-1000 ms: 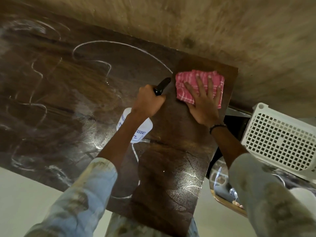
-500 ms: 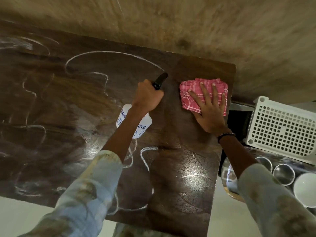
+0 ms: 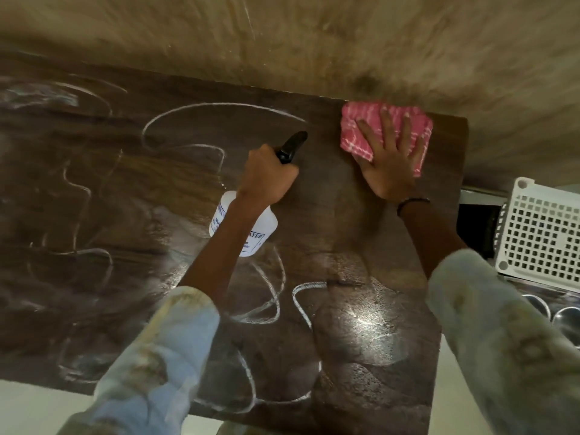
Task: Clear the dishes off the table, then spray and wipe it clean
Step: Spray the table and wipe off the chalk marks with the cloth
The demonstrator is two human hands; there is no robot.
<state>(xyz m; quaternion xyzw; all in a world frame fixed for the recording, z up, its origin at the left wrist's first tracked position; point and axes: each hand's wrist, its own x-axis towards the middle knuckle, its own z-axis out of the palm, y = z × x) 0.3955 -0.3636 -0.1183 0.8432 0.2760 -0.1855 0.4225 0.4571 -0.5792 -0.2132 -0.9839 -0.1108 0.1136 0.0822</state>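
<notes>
Under your arms the table (image 3: 361,233) looks like dark wood-grain laminate, smooth and glossy where light pools on wet patches, with whitish streaks curling across it. Your right hand (image 3: 390,164) lies flat on a cloth (image 3: 354,130), soft woven fabric in pink with white checks, matt. Your left hand (image 3: 270,178) grips a spray bottle (image 3: 268,229): white, slightly translucent plastic with a black plastic nozzle. The basket (image 3: 539,233) is white perforated plastic; shiny metal bowls (image 3: 565,315) sit below it.
</notes>
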